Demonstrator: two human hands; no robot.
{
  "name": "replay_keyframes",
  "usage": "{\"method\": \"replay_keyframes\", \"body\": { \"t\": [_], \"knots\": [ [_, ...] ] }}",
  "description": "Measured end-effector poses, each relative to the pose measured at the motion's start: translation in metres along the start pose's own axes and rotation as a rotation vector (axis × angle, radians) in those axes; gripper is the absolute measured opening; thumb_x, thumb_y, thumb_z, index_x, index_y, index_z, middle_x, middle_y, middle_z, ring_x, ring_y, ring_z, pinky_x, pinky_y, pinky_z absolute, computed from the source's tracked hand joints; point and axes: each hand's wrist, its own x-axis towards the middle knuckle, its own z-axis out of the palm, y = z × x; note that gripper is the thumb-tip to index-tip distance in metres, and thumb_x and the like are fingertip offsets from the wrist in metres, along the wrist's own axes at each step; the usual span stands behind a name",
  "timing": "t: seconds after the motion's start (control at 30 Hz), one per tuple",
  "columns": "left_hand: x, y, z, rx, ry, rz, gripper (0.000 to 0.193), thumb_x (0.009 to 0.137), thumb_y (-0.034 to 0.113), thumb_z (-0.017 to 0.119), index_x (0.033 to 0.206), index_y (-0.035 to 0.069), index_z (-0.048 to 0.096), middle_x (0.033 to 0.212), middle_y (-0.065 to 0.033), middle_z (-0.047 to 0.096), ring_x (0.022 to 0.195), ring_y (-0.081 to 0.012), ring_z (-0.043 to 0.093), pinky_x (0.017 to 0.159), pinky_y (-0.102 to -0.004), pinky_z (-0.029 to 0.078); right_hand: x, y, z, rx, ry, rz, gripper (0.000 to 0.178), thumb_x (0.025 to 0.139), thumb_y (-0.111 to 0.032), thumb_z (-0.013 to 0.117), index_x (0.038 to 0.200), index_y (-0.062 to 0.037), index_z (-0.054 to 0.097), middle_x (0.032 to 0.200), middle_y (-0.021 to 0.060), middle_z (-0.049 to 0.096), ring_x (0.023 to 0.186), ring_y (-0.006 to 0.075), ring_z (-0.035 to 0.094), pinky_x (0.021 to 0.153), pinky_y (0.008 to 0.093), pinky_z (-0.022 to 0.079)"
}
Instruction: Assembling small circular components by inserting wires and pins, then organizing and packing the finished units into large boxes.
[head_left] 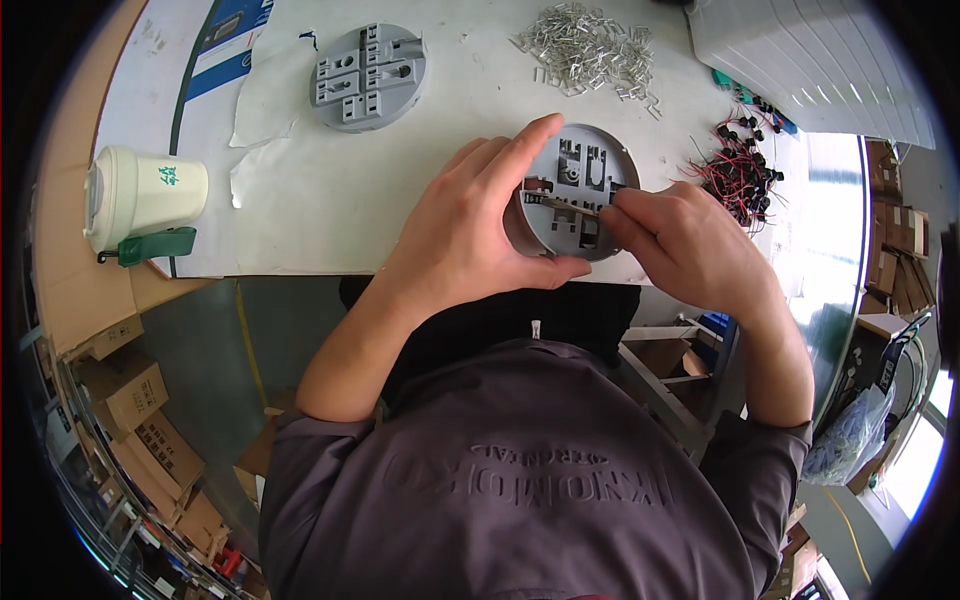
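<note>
My left hand [465,215] grips a round grey plastic housing [608,142] by its left side, thumb at the near rim and fingers along the far left. The housing is tilted, its inside with several slots and dark recesses facing up. My right hand [690,240] pinches a thin metal tool [570,206], perhaps tweezers, which reaches leftward across the inside of the housing. Its tip is close to a small dark reddish part [538,184] at the left wall. Whether the tip touches that part, I cannot tell.
Another round grey housing [370,80] lies at the far left. A heap of U-shaped metal clips [590,48] is at the back. To the right are black parts with red wires [742,175] and a pale plastic bin [805,60]. A white container [150,198] stands left.
</note>
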Motion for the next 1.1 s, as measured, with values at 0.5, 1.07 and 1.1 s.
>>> {"method": "replay_keyframes", "body": {
  "t": [0.5, 1.07, 1.1],
  "knots": [
    [-0.003, -0.003, 0.0, 0.002, -0.003, -0.044, 0.103, 0.066, 0.037, 0.097, 0.155, 0.008, 0.053, 0.107, -0.011, 0.071, 0.091, -0.0266, 0.068, 0.084, -0.0396, 0.056, 0.009, -0.057, -0.042, -0.248, -0.104, 0.09, 0.031, 0.107, -0.016, 0.061, 0.084, 0.0026, 0.069, 0.066, 0.0165, 0.065, 0.052, 0.0363, 0.056, 0.058, 0.044, 0.048],
    [-0.002, -0.001, -0.002, 0.014, -0.029, -0.052, 0.104, 0.065, 0.039, 0.098, 0.155, 0.01, 0.054, 0.11, -0.0114, 0.072, 0.093, -0.0267, 0.068, 0.086, -0.0404, 0.056, 0.017, -0.033, -0.039, -0.223, -0.261, 0.097, 0.036, 0.109, -0.022, 0.06, 0.086, 0.0038, 0.071, 0.068, 0.0158, 0.066, 0.054, 0.0334, 0.055, 0.06, 0.0437, 0.048],
    [-0.003, -0.002, -0.003, 0.002, -0.033, -0.064, 0.104, 0.065, 0.037, 0.098, 0.155, 0.01, 0.053, 0.11, -0.0117, 0.072, 0.093, -0.0268, 0.068, 0.086, -0.0405, 0.056, 0.017, -0.026, -0.039, -0.203, -0.243, 0.037, 0.037, 0.109, -0.023, 0.059, 0.087, 0.0038, 0.071, 0.068, 0.0157, 0.066, 0.054, 0.0328, 0.056, 0.061, 0.0439, 0.048]
  ]
}}
